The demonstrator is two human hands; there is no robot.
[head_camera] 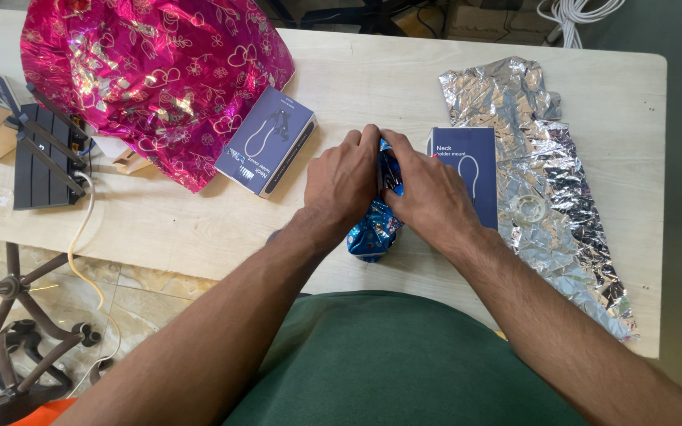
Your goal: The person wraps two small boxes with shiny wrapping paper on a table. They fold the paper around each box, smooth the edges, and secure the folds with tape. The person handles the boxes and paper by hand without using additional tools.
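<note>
Blue foil bundle point(374, 225) mid-surface point(357, 95), clamped between both hands: left hand point(342, 183) and right hand point(428, 189) closed over it. Best to press folds flat, keeping foil taut, steady.

Bright, even light, sharp focus; glare glints off the pink foil point(151, 79) and silver foil point(546, 181).

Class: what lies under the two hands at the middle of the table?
A blue foil-wrapped bundle, gripped between left hand and right hand. Whatever the foil wraps is covered.
</note>
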